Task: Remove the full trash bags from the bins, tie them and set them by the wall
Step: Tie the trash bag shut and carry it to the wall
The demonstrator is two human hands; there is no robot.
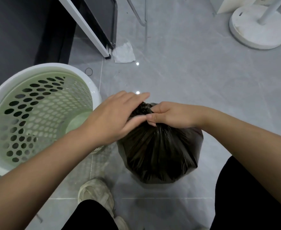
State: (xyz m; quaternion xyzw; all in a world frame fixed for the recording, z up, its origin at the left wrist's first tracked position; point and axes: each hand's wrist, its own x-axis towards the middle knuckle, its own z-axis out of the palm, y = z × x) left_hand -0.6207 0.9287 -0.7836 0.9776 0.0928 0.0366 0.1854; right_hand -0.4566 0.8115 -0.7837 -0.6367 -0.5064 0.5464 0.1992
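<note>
A full black trash bag (159, 151) stands on the grey tiled floor in front of me, its top gathered into a bunch. My right hand (171, 116) is clenched around the gathered neck. My left hand (113, 117) lies over the top of the bunch, fingers stretched forward, thumb touching the right hand's fingers. To the left stands a pale green perforated bin (37, 117) with a white rim, with no bag inside it.
A crumpled white paper (124, 53) lies by a dark table leg (95, 29). A white round fan base (259, 27) stands at the back right. A black hair tie (88, 71) lies beyond the bin. My shoe (96, 195) and dark trouser legs are below.
</note>
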